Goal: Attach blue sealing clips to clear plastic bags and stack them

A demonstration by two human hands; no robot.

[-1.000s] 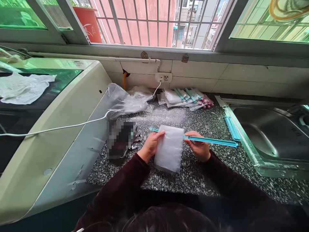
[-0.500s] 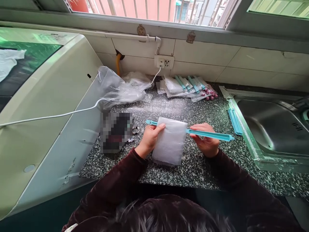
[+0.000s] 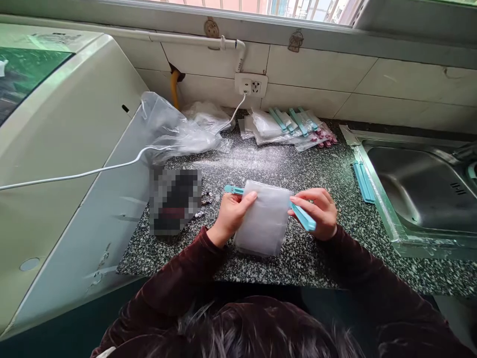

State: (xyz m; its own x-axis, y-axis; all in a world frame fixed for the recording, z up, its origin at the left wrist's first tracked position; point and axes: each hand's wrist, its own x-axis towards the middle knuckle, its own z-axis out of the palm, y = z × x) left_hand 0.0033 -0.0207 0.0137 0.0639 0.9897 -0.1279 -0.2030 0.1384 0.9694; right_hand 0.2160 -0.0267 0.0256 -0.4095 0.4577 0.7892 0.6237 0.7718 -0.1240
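Note:
My left hand (image 3: 233,214) is closed on a folded, whitish plastic bag (image 3: 265,216), with the thumb pressed on its front face. A long turquoise bag clip (image 3: 303,217) lies partly behind the bag. One end of it sticks out on the left above my left fingers, and the middle is hidden by the bag. At the bag's right edge my right hand (image 3: 316,211) pinches the clip near its hinge. The clip's free arm slants down and toward me, swung away from the bag.
Bags with turquoise and pink clips (image 3: 286,127) lie by the wall. More turquoise clips (image 3: 363,181) rest beside the steel sink (image 3: 395,199). A crumpled plastic bag (image 3: 179,129) and a white cable (image 3: 126,164) lie left, near a large pale machine (image 3: 85,114) and a blurred dark object (image 3: 175,201).
The clip's free arm has swung from pointing right to pointing down and toward me, with my right fingers shifting on it. My left hand keeps its hold on the bag.

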